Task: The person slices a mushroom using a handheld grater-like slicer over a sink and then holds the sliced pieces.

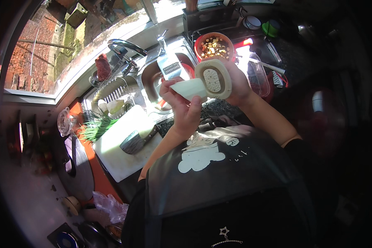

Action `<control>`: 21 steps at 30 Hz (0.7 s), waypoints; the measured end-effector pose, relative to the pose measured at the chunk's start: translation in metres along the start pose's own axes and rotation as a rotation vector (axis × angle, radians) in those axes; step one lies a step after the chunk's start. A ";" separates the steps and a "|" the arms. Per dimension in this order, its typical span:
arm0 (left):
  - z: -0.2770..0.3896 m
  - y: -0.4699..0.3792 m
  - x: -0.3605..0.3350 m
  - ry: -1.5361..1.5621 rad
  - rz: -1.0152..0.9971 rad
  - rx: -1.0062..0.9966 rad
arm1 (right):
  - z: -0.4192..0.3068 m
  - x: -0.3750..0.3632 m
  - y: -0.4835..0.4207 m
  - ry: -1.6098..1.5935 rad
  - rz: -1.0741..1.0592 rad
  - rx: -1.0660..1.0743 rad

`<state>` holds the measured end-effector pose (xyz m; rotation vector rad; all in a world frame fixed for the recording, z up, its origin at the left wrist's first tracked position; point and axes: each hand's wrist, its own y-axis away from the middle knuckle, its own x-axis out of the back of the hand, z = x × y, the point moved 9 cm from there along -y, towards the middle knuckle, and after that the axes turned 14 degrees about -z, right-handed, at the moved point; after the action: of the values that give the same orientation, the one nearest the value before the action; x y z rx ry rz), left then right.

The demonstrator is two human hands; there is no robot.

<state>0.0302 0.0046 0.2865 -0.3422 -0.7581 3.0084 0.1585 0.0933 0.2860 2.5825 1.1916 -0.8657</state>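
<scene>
My left hand (pixel 184 110) grips a pale, peeled piece of vegetable (pixel 190 89), perhaps radish or gourd. My right hand (pixel 237 82) holds an oval, cream-coloured plastic holder (pixel 213 79) with a studded pad facing up; its edge meets the end of the vegetable. Behind the vegetable, a metal grater or slicer (pixel 173 67) leans over the sink (pixel 148 77). A red-rimmed bowl (pixel 199 46) with small cut pieces in it stands beyond my right hand.
A white cutting board (pixel 111 161) at the left carries a cleaver (pixel 132 142) and green chives or scallions (pixel 97 127). A dish rack (pixel 104 93) stands beside the faucet (pixel 127 45). A clear plastic container (pixel 260 86) and a small grater (pixel 277 79) lie at the right.
</scene>
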 end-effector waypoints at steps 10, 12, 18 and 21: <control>0.015 -0.001 -0.016 -0.067 0.008 -0.041 | -0.011 -0.022 0.012 0.104 -0.017 0.013; 0.016 -0.001 -0.017 -0.061 -0.027 -0.021 | -0.013 -0.026 0.011 0.101 -0.014 0.004; 0.025 0.000 -0.017 -0.184 -0.023 -0.061 | -0.015 -0.024 0.015 -0.012 -0.023 0.053; 0.035 -0.004 -0.023 -0.357 -0.077 -0.149 | -0.017 -0.026 0.019 -0.029 -0.068 0.078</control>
<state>0.0448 -0.0101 0.3231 0.2271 -0.9932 2.9807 0.1661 0.0700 0.3130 2.5939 1.2688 -0.9798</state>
